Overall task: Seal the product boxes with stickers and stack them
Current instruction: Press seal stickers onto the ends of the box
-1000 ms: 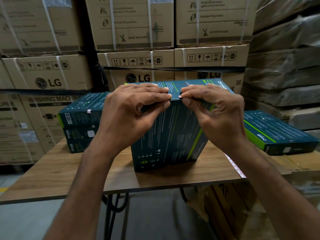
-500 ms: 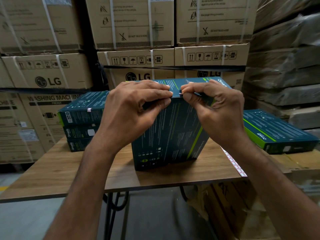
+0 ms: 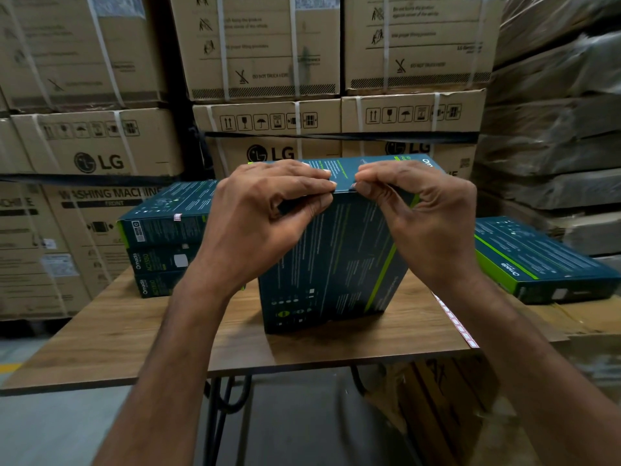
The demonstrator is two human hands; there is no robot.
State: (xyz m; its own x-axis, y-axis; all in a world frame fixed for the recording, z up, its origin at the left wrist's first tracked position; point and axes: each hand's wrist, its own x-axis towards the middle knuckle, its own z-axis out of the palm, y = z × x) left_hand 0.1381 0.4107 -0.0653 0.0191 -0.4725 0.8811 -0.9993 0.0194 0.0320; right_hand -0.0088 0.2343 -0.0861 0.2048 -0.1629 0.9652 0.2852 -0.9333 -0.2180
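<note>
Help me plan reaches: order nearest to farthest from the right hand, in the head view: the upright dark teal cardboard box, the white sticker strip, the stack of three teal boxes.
1. Upright dark teal cardboard box, centre of the wooden table, pinched by the right hand.
2. White sticker strip, on the table's right edge.
3. Stack of three teal boxes, far left.

Both hands (image 3: 268, 220) (image 3: 423, 223) pinch top edge of upright box (image 3: 336, 264) on table (image 3: 134, 331).
</note>
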